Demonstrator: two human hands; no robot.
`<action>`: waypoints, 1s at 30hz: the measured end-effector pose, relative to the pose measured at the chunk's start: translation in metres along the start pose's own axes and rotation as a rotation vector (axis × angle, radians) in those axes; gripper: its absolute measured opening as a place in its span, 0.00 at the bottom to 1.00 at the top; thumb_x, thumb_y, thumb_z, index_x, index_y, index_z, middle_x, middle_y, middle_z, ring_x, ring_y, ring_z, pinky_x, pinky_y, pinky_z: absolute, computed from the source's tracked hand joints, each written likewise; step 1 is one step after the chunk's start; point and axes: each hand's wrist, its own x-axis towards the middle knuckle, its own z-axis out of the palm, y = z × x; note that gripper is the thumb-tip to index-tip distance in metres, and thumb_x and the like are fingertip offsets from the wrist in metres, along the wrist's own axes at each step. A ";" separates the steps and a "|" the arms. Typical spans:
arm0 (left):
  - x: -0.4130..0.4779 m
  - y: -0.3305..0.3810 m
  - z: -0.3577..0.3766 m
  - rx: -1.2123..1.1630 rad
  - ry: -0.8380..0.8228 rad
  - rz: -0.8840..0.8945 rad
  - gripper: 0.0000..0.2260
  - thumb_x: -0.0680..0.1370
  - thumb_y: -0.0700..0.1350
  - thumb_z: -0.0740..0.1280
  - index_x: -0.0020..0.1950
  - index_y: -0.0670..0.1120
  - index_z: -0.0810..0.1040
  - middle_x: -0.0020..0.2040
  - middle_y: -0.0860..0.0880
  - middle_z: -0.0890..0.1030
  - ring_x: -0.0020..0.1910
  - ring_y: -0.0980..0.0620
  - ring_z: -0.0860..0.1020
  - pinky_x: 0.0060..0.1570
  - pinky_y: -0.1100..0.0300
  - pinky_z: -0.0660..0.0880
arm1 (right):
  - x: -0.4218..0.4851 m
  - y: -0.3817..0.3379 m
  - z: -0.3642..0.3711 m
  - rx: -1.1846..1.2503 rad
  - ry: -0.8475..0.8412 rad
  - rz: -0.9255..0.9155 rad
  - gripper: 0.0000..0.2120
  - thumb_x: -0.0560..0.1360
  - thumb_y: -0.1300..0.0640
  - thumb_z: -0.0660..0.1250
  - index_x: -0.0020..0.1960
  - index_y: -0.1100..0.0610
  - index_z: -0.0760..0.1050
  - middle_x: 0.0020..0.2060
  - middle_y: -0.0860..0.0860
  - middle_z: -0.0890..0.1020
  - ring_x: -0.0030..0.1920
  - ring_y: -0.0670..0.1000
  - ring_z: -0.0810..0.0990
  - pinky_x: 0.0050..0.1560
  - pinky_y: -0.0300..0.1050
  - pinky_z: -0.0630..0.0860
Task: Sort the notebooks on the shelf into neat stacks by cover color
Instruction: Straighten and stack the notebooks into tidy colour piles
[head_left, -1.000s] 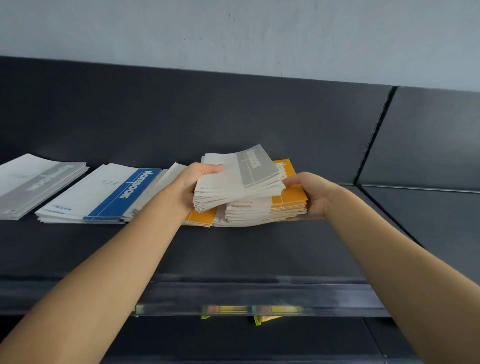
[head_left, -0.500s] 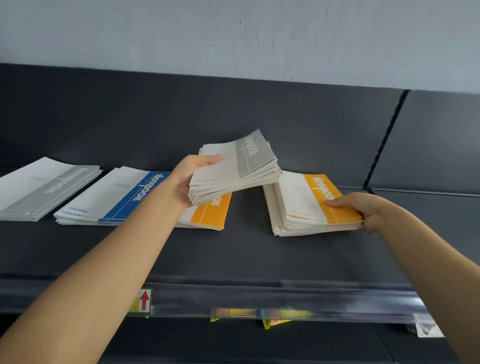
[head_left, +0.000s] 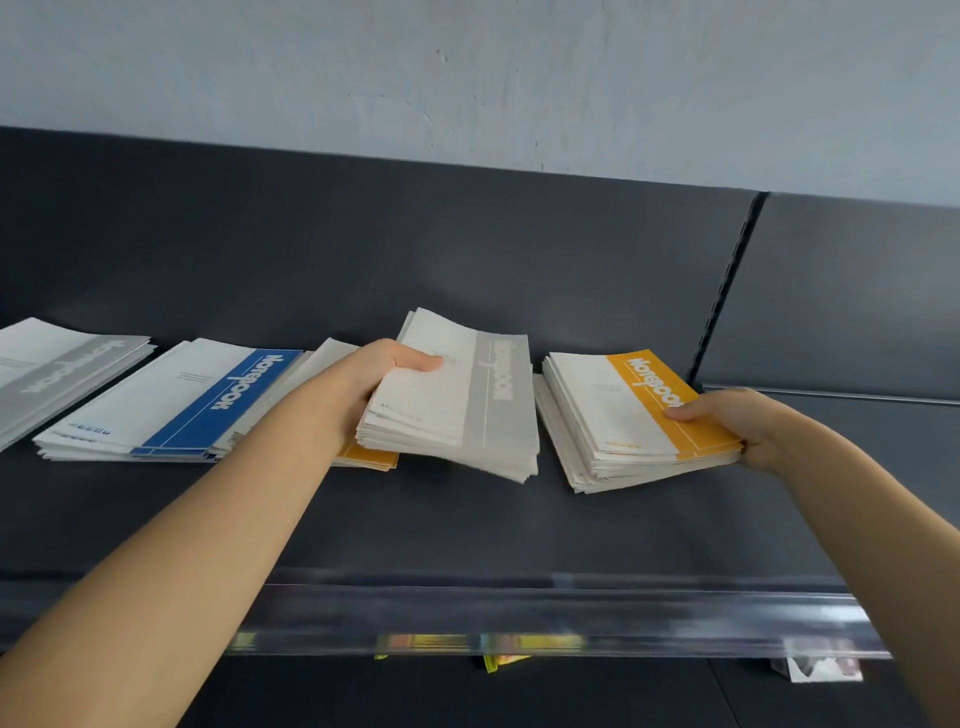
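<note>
There is a single view, from a wide-angle camera worn on the person's head, facing forward and slightly down onto a dark shelf. It sits close: both forearms run in from the bottom corners, and the left hand gripping a grey stack and the right hand holding an orange stack land mid-frame. Beyond the hands, the back panel and pale wall fill the upper half. Nearer than the hands, the shelf's clear front rail crosses low, blurred.
</note>
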 end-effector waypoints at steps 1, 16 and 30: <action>0.001 0.000 0.001 0.023 0.005 -0.016 0.12 0.76 0.45 0.69 0.58 0.43 0.80 0.48 0.42 0.86 0.44 0.42 0.85 0.44 0.50 0.79 | 0.002 0.002 -0.005 -0.017 -0.003 0.005 0.19 0.70 0.62 0.74 0.59 0.62 0.74 0.46 0.57 0.82 0.43 0.56 0.81 0.39 0.49 0.77; 0.027 -0.011 0.046 0.117 0.111 -0.011 0.14 0.76 0.34 0.68 0.62 0.38 0.77 0.52 0.40 0.83 0.46 0.42 0.82 0.39 0.51 0.78 | 0.018 -0.005 0.015 -0.344 -0.023 -0.051 0.38 0.67 0.43 0.74 0.69 0.61 0.67 0.65 0.56 0.73 0.64 0.60 0.72 0.56 0.53 0.72; 0.030 -0.006 0.062 0.096 0.094 -0.007 0.17 0.76 0.35 0.68 0.64 0.37 0.76 0.53 0.40 0.83 0.47 0.42 0.82 0.40 0.50 0.79 | 0.021 -0.002 0.008 -0.358 0.048 0.022 0.39 0.65 0.43 0.76 0.69 0.59 0.66 0.64 0.56 0.73 0.62 0.60 0.74 0.51 0.52 0.74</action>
